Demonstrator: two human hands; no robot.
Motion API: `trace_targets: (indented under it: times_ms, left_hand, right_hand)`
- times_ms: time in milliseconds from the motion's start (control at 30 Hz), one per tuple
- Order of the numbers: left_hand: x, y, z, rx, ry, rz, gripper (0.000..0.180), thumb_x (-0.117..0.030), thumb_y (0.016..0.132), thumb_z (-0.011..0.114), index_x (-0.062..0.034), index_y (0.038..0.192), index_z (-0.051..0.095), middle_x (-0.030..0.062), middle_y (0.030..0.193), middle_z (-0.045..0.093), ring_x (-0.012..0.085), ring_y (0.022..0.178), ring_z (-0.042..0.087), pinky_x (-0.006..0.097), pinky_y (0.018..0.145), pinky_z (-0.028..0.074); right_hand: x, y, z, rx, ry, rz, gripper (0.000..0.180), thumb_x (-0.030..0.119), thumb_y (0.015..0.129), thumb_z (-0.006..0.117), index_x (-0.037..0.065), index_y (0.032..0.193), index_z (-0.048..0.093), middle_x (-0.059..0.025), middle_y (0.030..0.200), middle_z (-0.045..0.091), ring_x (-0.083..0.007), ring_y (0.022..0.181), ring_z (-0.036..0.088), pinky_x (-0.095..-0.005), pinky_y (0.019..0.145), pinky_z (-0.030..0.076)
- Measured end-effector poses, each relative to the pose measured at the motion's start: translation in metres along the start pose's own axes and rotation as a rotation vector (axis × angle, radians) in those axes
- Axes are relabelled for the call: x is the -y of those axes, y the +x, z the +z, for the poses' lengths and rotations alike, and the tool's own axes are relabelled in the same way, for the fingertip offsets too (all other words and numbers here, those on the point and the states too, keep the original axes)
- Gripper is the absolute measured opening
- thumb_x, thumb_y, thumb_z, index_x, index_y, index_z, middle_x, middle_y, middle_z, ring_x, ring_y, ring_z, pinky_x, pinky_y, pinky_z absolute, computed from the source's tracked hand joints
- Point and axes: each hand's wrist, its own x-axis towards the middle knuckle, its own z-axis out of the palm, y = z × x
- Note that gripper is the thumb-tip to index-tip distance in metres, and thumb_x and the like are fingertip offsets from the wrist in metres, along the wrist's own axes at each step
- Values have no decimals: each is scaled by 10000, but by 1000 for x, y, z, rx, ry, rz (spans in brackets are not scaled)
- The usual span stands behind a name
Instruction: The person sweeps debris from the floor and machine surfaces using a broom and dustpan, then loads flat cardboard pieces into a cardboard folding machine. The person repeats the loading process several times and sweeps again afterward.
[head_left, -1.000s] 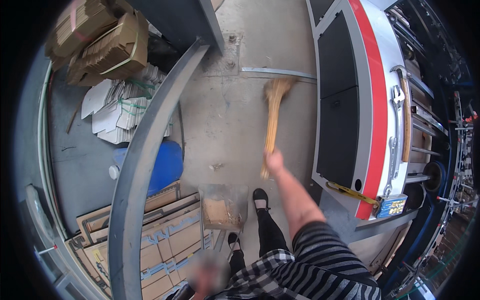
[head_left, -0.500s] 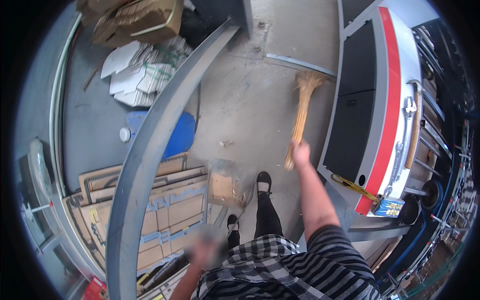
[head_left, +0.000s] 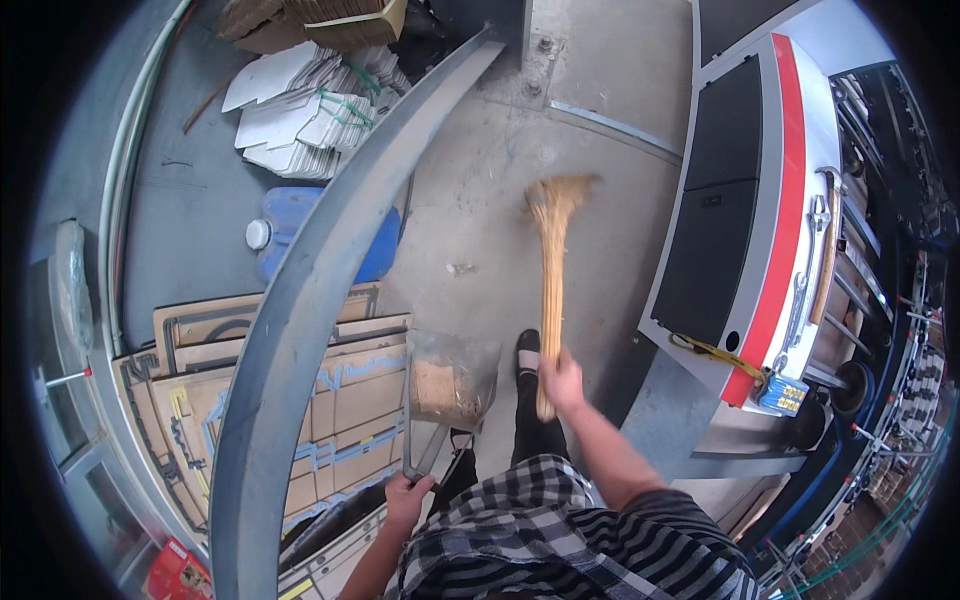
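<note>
My right hand (head_left: 563,383) is wrapped round the lower part of a straw hand broom (head_left: 552,270). The broom points away from me, its fanned bristles over the concrete floor and slightly blurred. Lower on the left, my left hand (head_left: 405,497) closes round the handle of a metal dustpan (head_left: 478,385). The pan lies in front of my feet, with tan debris or a tan patch inside it; which one I cannot tell. A small scrap of litter (head_left: 461,269) sits on the floor between pan and bristles.
A curved grey metal beam (head_left: 290,300) crosses the left side. Beyond it are a blue jerrycan (head_left: 285,225), stacked white sheets (head_left: 300,115) and leaning brown die boards (head_left: 345,400). A white-and-red machine (head_left: 715,210) stands right, carrying a hammer (head_left: 828,250) and wrenches (head_left: 800,300).
The broom has swung left, from beside the machine to the middle of the floor. My left hand, blurred before, now shows clearly on the dustpan's handle. The view has shifted slightly.
</note>
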Motion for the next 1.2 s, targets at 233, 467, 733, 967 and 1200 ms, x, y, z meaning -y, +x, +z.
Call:
trace_targets:
  times_ms: [233, 467, 733, 967, 1200]
  left_hand:
    - [22, 11, -8, -19, 19, -54, 62, -37, 756, 627, 23, 767, 619, 63, 769, 634, 128, 690, 583, 279, 667, 474]
    - [42, 7, -23, 30, -149, -4, 43, -10, 752, 619, 23, 778, 611, 65, 762, 623, 133, 690, 587, 277, 666, 483]
    - [55, -29, -48, 83, -47, 39, 60, -36, 778, 615, 23, 783, 606, 63, 724, 631, 121, 667, 591, 261, 648, 473]
    - [65, -24, -53, 33, -16, 13, 64, -49, 766, 620, 13, 780, 620, 54, 724, 647, 104, 663, 582, 250, 653, 459]
    - [46, 2, -20, -48, -56, -85, 95, -68, 745, 656, 22, 739, 624, 49, 713, 648, 108, 667, 582, 268, 644, 466]
  right_hand:
    - [115, 245, 23, -19, -247, -48, 368, 311, 774, 596, 8, 983, 608, -230, 952, 619, -383, 930, 584, -436, 799, 468]
    - [5, 185, 76, -47, 140, 30, 407, 348, 771, 632, -28, 927, 625, -163, 767, 641, -238, 710, 625, -362, 675, 487]
    - [-82, -71, 97, -58, 197, 155, 370, 322, 810, 607, -28, 930, 626, -103, 739, 632, -167, 692, 591, -323, 655, 468]
    - [-35, -1, 67, -184, 93, -40, 333, 288, 789, 623, -44, 821, 609, -164, 694, 631, -212, 644, 620, -362, 607, 485]
    - [124, 267, -6, -112, 128, -150, 411, 337, 798, 640, -72, 763, 617, -161, 672, 616, -252, 591, 614, -383, 562, 479]
